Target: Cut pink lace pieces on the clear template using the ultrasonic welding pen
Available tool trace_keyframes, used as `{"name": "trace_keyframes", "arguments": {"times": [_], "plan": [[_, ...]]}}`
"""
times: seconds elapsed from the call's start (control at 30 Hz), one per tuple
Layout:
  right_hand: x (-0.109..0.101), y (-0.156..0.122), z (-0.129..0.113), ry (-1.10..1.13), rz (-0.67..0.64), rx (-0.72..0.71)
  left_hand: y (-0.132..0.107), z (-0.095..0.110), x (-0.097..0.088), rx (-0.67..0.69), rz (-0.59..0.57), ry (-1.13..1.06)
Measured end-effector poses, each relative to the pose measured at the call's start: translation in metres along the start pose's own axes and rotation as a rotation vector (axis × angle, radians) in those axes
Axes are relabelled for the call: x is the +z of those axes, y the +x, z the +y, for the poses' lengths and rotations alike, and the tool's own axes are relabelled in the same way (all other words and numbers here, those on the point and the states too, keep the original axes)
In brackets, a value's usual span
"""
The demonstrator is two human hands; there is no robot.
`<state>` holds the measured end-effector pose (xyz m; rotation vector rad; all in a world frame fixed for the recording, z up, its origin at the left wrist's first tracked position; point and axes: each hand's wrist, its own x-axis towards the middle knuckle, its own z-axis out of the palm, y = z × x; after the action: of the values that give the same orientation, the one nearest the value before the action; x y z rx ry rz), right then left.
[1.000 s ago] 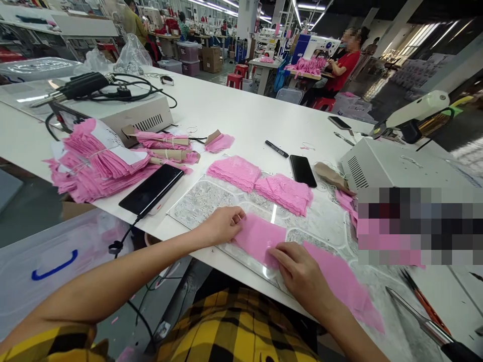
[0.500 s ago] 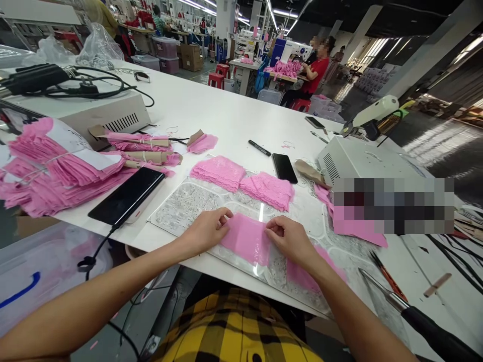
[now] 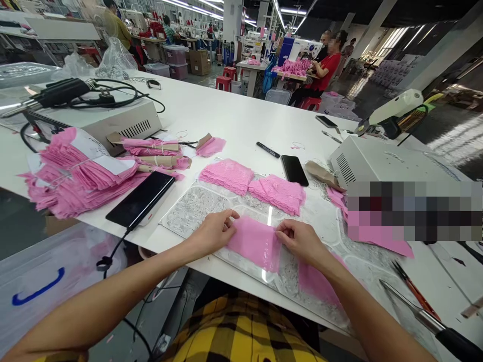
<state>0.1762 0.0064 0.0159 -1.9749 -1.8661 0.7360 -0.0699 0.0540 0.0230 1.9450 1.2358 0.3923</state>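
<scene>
Between my hands a thin pink fabric piece lies over the glossy marbled board. My left hand pinches its upper left corner with thumb and forefinger. At the upper right corner, my right hand is closed in the same kind of pinch. Another pink fabric panel rests partly under my right forearm. Just beyond my hands sit two stacks of pink fabric, the left stack and the right stack, side by side on the board.
Bundled pink fabric and a large black phone lie to the left. A smaller phone and a marker lie beyond the stacks. Orange-handled tweezers and a soldering-iron-like tool are at right, near a grey box.
The camera view has shifted, so the whole scene sits slightly farther right. Both hands keep their pinch on the pink piece, which looks nearly unchanged on the board.
</scene>
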Motion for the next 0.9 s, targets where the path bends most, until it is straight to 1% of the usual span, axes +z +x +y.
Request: {"name": "trace_keyframes", "arguments": {"times": [0.2,0.3,0.37,0.4,0.47,0.5,0.57,0.63,0.7,0.9], "plan": [[-0.005,0.002,0.000,-0.011,-0.049,0.036,-0.005,-0.001,-0.009,0.004,-0.055,0.006],[-0.008,0.003,0.000,-0.024,-0.063,0.044,-0.008,-0.001,-0.010,0.026,-0.049,0.056],[-0.009,0.005,0.000,-0.034,-0.066,0.043,-0.009,-0.002,-0.009,0.116,-0.022,0.141],[-0.009,0.006,0.000,-0.039,-0.065,0.041,-0.009,-0.003,-0.008,0.195,-0.010,0.196],[-0.009,0.007,0.000,-0.045,-0.056,0.034,-0.009,-0.007,-0.005,0.395,-0.004,0.315],[-0.009,0.007,0.000,-0.046,-0.050,0.029,-0.008,-0.010,-0.004,0.493,-0.013,0.369],[-0.009,0.006,0.000,-0.046,-0.036,0.020,-0.007,-0.017,-0.002,0.632,-0.048,0.456],[-0.009,0.002,-0.001,-0.040,-0.010,0.008,-0.005,-0.023,0.000,0.709,-0.082,0.533],[-0.007,-0.004,-0.002,-0.029,0.010,-0.018,-0.004,-0.027,0.000,0.743,-0.096,0.591],[0.000,-0.016,-0.002,0.019,-0.009,-0.130,-0.009,-0.029,-0.006,0.843,-0.048,0.666]]}}
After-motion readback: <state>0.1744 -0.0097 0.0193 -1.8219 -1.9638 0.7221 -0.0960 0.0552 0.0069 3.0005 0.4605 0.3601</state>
